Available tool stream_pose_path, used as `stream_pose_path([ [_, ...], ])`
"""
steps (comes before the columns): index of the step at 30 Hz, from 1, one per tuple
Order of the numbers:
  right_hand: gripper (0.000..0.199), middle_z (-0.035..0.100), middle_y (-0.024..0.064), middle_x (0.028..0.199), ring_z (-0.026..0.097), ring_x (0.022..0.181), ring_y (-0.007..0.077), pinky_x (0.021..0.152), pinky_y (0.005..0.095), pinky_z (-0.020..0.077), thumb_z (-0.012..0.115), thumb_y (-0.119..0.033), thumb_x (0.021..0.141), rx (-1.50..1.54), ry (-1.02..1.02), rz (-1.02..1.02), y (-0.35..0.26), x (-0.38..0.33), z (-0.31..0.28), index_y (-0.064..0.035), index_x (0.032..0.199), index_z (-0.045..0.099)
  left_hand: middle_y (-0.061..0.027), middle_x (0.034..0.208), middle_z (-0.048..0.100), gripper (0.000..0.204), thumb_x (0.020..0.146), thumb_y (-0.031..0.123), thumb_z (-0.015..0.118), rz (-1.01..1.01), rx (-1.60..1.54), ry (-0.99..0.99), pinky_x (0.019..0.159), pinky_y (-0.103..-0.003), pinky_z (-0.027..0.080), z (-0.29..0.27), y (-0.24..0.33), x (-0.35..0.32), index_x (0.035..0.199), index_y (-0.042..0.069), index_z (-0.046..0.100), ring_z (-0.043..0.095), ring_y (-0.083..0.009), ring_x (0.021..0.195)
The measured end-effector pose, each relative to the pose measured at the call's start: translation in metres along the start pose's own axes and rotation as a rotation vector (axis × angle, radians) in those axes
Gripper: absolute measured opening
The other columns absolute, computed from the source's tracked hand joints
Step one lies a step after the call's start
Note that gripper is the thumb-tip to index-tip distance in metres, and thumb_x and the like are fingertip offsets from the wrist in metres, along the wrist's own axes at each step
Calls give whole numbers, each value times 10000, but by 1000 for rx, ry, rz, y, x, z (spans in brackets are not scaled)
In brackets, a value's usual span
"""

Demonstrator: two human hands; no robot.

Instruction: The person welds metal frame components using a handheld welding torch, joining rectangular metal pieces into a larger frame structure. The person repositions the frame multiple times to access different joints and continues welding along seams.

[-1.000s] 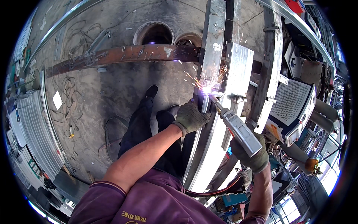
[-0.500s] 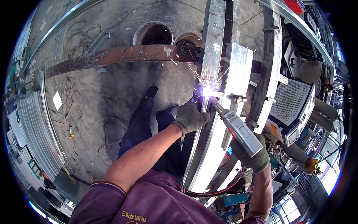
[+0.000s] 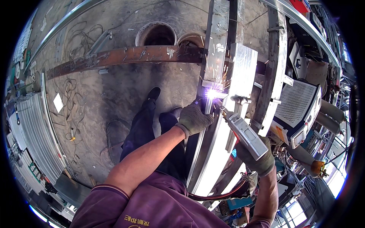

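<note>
My right hand (image 3: 258, 156), in a grey-green work glove, is wrapped round the grip of a silver handheld welding gun (image 3: 248, 136). Its nozzle points up and left at a bright violet-white weld spot, where sparks fly off a metal joint. My left hand (image 3: 194, 120), gloved too, lies just below that spot. Its fingers curl around a narrow metal bar (image 3: 208, 107) running toward me; some fingertips are hidden. Beyond the joint a square metal tube (image 3: 216, 57) extends away, with a wider bright tube (image 3: 244, 68) beside it on the right.
A rusty steel beam (image 3: 125, 56) crosses beneath the tubes, with two round buckets (image 3: 141, 37) behind it. To the right stand a perforated white machine (image 3: 295, 102) and a gas cylinder (image 3: 302, 159). Stacked metal profiles (image 3: 34, 117) lie left. A hose (image 3: 224, 195) runs near my waist.
The spark spray has shrunk and the glare has dimmed, so the tube around the joint shows more plainly. Both hands and the welding gun stay almost exactly in place.
</note>
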State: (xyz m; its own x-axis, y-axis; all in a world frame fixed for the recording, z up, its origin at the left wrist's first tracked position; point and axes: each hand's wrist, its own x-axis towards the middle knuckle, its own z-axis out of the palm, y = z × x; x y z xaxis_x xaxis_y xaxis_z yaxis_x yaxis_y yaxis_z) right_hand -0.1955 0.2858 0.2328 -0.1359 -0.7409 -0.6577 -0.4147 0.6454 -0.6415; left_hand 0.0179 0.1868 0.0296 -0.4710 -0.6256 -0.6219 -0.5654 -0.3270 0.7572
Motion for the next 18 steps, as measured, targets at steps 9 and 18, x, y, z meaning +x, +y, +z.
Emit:
stream_pose_path([
  [9,371,765,4,891,736,806,86,728,290,624,868,-124,922,-36,10,-29,7,-3,0,13,1244,744,-61,1013,813,512,937,287,821,-12,-15,-5,873,-412,658,-4,6,-3,1413,219,647,820,-256,913],
  [18,397,750,-6,905,707,802,74,713,280,612,857,-110,940,-104,-17,-87,2,-3,-2,21,1290,721,-74,1068,817,482,947,330,825,0,25,-35,899,-435,650,-2,0,0,1389,228,659,820,-272,978],
])
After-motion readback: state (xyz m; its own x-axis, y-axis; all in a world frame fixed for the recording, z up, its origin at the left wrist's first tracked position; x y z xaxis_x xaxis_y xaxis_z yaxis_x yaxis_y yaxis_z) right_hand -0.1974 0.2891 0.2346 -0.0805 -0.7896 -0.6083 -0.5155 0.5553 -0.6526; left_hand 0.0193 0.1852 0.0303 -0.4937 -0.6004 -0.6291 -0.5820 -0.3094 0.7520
